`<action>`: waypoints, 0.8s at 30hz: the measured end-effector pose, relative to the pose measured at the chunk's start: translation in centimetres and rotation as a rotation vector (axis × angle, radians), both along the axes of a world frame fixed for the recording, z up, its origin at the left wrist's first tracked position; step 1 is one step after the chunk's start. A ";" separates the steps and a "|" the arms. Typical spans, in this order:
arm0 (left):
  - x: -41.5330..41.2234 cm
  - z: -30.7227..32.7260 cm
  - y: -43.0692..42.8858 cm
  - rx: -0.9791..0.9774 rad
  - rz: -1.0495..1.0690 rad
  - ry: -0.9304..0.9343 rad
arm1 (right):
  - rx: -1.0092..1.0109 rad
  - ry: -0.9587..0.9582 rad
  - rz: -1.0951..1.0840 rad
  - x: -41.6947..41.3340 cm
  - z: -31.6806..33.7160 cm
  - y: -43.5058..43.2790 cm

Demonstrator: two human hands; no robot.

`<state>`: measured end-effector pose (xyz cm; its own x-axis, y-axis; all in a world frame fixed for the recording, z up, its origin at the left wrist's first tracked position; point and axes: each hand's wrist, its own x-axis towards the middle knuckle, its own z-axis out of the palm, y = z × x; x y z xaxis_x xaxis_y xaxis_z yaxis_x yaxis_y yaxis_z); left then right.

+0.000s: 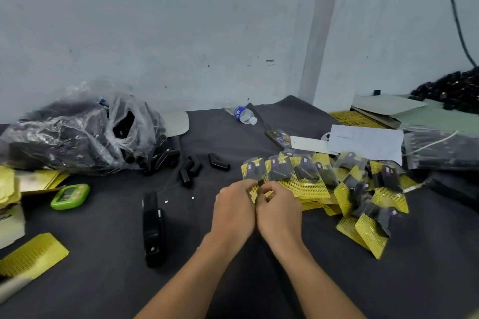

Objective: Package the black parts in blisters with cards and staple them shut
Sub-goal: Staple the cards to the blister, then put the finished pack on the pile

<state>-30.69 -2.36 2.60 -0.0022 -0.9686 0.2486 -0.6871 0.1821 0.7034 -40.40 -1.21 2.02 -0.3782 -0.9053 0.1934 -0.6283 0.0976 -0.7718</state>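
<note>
Left hand (234, 211) and right hand (280, 211) meet at the heap of blister packs (363, 189).
On the dark table (103, 280), a plastic bag (64, 137) of black parts slumps far left. The stapler (153, 228) lies left of the hands, with loose black parts (191, 168) beyond it. Curled fingers of both hands pinch the yellow card of the front blister pack (255, 169).

Green timer (70, 196) at left; water bottle (243, 114) lying near the wall.
</note>
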 end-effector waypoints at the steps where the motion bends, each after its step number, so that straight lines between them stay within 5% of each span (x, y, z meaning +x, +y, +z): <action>1: 1.0 0.8 0.1 0.002 0.017 -0.081 | -0.012 -0.028 0.049 0.8 0.2 -0.1; 10: 15.3 8.2 1.9 -0.049 0.327 -0.248 | -0.016 -0.126 0.471 13.9 4.4 0.0; 18: 30.4 10.8 6.2 -0.132 0.876 -0.469 | 0.044 -0.126 0.789 29.5 8.1 1.2; 24: 40.7 11.9 9.4 -0.250 1.014 -0.201 | 0.084 -0.151 0.875 39.0 10.7 0.9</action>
<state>9.99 7.01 14.48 0.7144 -0.4619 0.5257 -0.6980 -0.4172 0.5820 -1.44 -0.29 12.73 0.4386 -0.8909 0.1177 -0.3970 -0.3095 -0.8641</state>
